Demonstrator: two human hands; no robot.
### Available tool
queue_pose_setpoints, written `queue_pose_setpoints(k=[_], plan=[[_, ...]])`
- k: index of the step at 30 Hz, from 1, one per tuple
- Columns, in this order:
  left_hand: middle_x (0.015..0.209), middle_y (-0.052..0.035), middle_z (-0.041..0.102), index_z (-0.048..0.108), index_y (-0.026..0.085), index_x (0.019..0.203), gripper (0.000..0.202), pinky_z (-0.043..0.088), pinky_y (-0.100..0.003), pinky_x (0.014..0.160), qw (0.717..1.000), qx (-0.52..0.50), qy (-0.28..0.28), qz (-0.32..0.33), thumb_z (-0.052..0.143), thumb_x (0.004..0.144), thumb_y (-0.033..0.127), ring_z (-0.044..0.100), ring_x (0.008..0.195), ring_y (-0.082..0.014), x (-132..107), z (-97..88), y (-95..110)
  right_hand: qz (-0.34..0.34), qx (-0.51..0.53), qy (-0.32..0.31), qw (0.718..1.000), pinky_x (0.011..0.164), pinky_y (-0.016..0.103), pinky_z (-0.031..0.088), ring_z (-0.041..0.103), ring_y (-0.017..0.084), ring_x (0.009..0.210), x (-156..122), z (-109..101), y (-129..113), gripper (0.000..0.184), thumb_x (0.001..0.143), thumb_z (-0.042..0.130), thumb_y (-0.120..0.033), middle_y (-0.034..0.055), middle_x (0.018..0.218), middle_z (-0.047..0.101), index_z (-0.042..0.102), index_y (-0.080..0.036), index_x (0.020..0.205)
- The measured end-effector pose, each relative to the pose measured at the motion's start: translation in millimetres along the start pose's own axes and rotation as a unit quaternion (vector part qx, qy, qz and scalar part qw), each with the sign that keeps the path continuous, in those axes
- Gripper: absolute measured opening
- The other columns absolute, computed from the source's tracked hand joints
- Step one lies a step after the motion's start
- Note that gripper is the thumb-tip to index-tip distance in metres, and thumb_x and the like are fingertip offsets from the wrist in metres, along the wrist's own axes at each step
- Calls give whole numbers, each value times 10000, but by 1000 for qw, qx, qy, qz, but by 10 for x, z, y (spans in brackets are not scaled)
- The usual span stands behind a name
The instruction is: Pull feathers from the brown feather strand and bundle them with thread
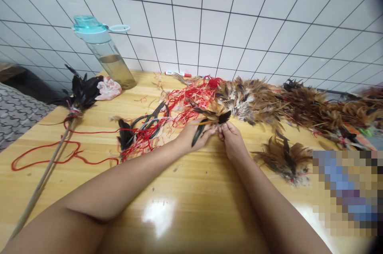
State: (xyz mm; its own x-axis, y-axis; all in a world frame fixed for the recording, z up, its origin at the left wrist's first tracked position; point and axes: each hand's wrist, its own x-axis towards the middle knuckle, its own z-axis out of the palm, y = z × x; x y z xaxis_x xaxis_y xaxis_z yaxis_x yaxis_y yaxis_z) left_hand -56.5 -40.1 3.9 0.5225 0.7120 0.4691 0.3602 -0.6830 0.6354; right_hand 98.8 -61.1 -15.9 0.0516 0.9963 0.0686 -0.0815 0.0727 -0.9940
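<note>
Small brown and black feathers [206, 120] stick out over my left hand [199, 134], whose closed fingers hold them. My right hand [233, 138] is pinched right beside it, and a short black feather [225, 116] rises from its fingertips. The fingertips of both hands meet over the table, so the quill ends are mostly hidden. Just behind my hands lies a tangle of red string [191, 100]. A long heap of brown feathers [251, 98] spreads behind and to the right. Nearer my right forearm is a loose bunch of brown feathers [287, 160].
On the left, a stick with black feathers [48, 170] tied at its top lies across the wooden table [185, 206]. Dark-handled scissors [149, 118] rest among red string. A water bottle [107, 52], crumpled pinkish tissue [109, 88] and red-and-white marker [178, 74] are near the tiled wall [185, 22].
</note>
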Motion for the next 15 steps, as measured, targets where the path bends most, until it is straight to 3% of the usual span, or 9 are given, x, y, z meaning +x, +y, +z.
queue_pose_setpoints(k=[3, 10, 13, 15], plan=[[829, -35, 659, 633, 173, 843, 204, 458, -250, 728, 997, 61, -35, 40, 440, 892, 218, 601, 786, -140, -41, 19, 109, 19, 6, 19, 1000, 500, 245, 259, 308, 105, 511, -5, 28, -4, 364, 778, 550, -531, -50, 552, 381, 442, -217, 627], [795, -54, 624, 573, 156, 788, 195, 419, -258, 658, 986, 156, -21, 58, 406, 887, 176, 566, 740, -145, -62, 68, 271, -33, -127, 47, 990, 557, 249, 320, 378, 134, 591, -19, 31, 83, 284, 827, 448, -402, -33, 596, 388, 396, -223, 611], [745, -53, 609, 572, 150, 758, 211, 402, -268, 633, 976, 203, -26, 68, 403, 882, 172, 546, 696, -149, -57, 58, 287, -56, -257, 41, 964, 586, 252, 341, 431, 149, 629, -25, 25, 56, 274, 862, 377, -332, -16, 619, 425, 400, -222, 612], [736, -53, 609, 583, 150, 762, 204, 397, -279, 637, 966, 241, -32, 85, 417, 878, 171, 537, 697, -156, -42, 26, 275, -67, -382, 18, 922, 600, 253, 343, 470, 156, 665, -36, 18, -2, 245, 857, 381, -269, 5, 670, 491, 434, -218, 624]])
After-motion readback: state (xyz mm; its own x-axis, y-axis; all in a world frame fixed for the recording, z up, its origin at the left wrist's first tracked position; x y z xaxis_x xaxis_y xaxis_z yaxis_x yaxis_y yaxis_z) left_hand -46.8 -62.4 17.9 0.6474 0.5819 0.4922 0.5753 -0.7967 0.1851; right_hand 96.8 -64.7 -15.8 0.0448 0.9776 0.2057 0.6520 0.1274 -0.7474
